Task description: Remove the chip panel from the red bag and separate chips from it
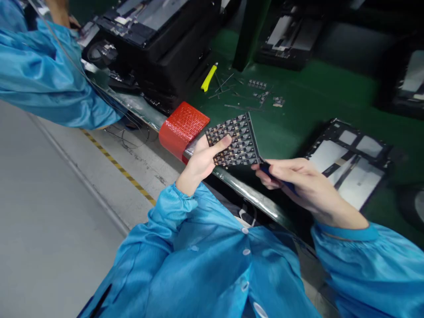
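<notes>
My left hand (203, 154) grips a panel of small circuit boards (236, 143), its thumb lying across the face. Rows of tiny boards with components fill the dark panel, which is tilted above the bench edge. My right hand (294, 179) is closed round blue-handled pliers (266, 168); my fingers hide most of them. Their dark tip meets the panel's lower right corner, though whether the jaws bite on it cannot be seen. Just left of the panel, a red bubble-wrap pouch (185, 126) hangs over the bench edge.
On the green bench (232, 99) lie a yellow-handled cutter (209, 78), thin dark strips (221, 88) and several small board pieces (261, 90). An opened device casing (351, 161) sits at right. Stacked black trays (165, 57) stand left, beside a co-worker's blue sleeve (56, 79).
</notes>
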`<state>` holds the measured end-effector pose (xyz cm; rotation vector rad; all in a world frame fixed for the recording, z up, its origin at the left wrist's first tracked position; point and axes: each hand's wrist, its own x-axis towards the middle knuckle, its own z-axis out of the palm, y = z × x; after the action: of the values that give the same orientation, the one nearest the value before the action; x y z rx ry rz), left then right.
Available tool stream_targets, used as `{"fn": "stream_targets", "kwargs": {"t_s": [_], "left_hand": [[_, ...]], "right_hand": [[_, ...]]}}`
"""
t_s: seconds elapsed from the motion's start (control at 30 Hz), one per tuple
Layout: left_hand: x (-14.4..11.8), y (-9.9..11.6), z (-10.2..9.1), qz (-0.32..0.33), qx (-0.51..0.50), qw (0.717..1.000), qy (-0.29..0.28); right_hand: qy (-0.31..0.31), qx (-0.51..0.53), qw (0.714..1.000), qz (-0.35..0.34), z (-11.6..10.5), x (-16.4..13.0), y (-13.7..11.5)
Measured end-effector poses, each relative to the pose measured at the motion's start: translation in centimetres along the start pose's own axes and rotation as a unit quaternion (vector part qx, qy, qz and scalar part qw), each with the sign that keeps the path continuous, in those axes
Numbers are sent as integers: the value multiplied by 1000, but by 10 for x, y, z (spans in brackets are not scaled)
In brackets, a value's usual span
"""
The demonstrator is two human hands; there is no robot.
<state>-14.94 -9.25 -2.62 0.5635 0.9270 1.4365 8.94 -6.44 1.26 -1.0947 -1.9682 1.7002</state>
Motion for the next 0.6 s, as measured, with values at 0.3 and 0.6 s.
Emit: {"fn": "stream_targets", "kwargs": {"t_s": [0.3,0.6], "left_hand": [[10,-3,-10,7,-5,1000,2],[-7,6,-6,154,135,978,41]], "right_hand": [[28,-13,1000,4,14,-3,-4],[123,-139,981,-53,13,-11,-19]]}}
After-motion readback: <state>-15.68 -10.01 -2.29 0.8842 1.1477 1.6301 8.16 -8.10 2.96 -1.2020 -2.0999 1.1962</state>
